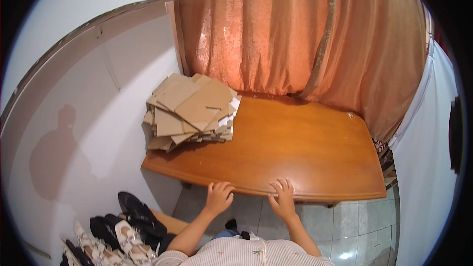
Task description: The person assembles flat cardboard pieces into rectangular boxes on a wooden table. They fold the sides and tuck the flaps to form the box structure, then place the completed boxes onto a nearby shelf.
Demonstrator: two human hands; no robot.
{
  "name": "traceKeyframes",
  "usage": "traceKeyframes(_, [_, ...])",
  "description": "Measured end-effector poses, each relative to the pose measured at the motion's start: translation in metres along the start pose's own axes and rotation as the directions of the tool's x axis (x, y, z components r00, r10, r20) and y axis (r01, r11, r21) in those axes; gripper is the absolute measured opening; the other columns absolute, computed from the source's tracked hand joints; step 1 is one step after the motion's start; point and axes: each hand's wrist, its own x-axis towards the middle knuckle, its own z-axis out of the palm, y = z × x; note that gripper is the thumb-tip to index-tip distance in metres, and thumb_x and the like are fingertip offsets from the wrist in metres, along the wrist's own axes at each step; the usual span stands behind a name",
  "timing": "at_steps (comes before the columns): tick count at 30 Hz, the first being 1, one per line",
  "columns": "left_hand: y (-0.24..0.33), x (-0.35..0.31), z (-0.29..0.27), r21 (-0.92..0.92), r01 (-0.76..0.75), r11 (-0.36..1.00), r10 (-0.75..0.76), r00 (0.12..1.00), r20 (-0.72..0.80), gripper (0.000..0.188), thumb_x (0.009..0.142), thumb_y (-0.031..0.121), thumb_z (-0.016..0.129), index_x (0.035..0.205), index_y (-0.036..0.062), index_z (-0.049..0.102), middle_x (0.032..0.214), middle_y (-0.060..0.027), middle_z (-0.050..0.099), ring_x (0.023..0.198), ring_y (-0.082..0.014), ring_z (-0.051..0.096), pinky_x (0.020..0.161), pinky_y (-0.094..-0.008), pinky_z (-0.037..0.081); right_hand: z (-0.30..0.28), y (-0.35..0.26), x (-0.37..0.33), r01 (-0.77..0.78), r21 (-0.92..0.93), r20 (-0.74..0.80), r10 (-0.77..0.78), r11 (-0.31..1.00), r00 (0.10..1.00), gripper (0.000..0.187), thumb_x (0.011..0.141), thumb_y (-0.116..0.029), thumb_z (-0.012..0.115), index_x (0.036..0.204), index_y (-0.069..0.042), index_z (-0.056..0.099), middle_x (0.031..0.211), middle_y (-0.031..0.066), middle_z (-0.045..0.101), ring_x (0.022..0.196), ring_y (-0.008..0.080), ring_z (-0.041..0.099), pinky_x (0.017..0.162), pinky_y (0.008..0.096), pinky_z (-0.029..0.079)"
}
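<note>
Both of my hands are at the front edge of a brown wooden table (pixel 295 143). My left hand (pixel 219 197) is by the edge left of the middle, fingers apart and bent toward the tabletop, holding nothing. Farther right, my right hand (pixel 283 198) has its fingers spread over the edge, and it too is without anything in it. On the table's far left lies an uneven stack of flat brown cardboard pieces (pixel 192 106), with some white pieces showing at its right side. Neither hand touches the stack.
A white wall (pixel 123 108) with a shelf (pixel 98 22) rises on the left. Several black and white shoes (pixel 130 239) sit at the lower left. Orange curtains (pixel 256 29) hang behind the table, and a white cloth (pixel 426 143) hangs at the right. Grey floor tiles (pixel 354 221) show below.
</note>
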Motion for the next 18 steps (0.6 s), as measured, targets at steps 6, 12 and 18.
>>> traceKeyframes(6, [-0.120,0.137,-0.019,0.308,0.128,0.943,-0.063,0.975,-0.215,0.035,0.081,0.023,0.068,0.114,0.0153,0.059,0.118,-0.0040,0.056,0.115,-0.0240,0.050,0.101,-0.0591,0.030,0.046,0.002,0.105,0.103,0.062,0.117,-0.109,0.993,0.987,0.044,0.083,-0.024,0.064,0.125,-0.014,0.056,0.136,0.0173,0.046,0.134,0.0427,0.031,0.106,0.0603,0.027])
traceKeyframes(12, [-0.183,0.194,-0.003,0.539,0.327,0.777,-0.251,0.945,-0.212,0.039,0.083,0.015,0.066,0.121,0.0150,0.059,0.132,-0.0038,0.050,0.127,-0.0247,0.043,0.107,-0.0674,0.021,0.077,0.062,0.115,0.052,0.141,0.313,-0.094,0.989,0.945,0.044,0.082,-0.023,0.065,0.124,-0.012,0.057,0.136,0.0230,0.045,0.128,0.0476,0.036,0.106,0.0525,0.033])
traceKeyframes(18, [-0.192,0.213,0.004,0.440,0.386,0.811,-0.289,0.918,-0.272,0.026,0.086,0.015,0.063,0.112,0.0185,0.068,0.126,-0.0040,0.055,0.124,-0.0253,0.046,0.107,-0.0694,0.017,0.056,0.113,0.139,0.054,0.084,0.355,-0.080,0.995,0.931,0.048,0.082,-0.025,0.066,0.126,-0.012,0.055,0.137,0.0292,0.040,0.127,0.0472,0.038,0.106,0.0513,0.033])
